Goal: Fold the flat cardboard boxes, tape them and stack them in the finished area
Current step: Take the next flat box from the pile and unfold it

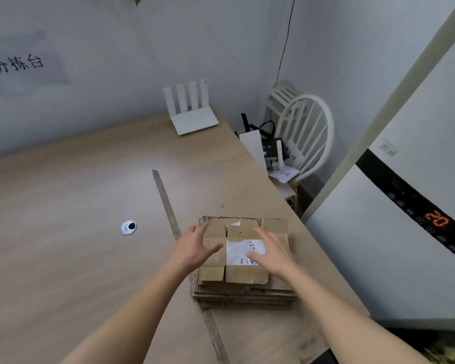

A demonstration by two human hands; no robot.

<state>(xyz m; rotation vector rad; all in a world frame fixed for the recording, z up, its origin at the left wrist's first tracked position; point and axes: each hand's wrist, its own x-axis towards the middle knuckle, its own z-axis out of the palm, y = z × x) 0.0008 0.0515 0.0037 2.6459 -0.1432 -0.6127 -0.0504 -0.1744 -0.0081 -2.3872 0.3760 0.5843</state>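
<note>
Low and right of centre in the frame, a stack of flattened brown cardboard boxes (243, 261) lies on the pale wooden table (63, 206). The left hand (195, 245) and right hand (271, 252) reach over it, fingers spread and holding nothing, probably to lift the top sheet. A white four-antenna router (192, 114) stands against the grey wall (90, 74).

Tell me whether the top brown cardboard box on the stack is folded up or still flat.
Flat: the top brown cardboard box lies level on the stack, flaps spread.
</note>
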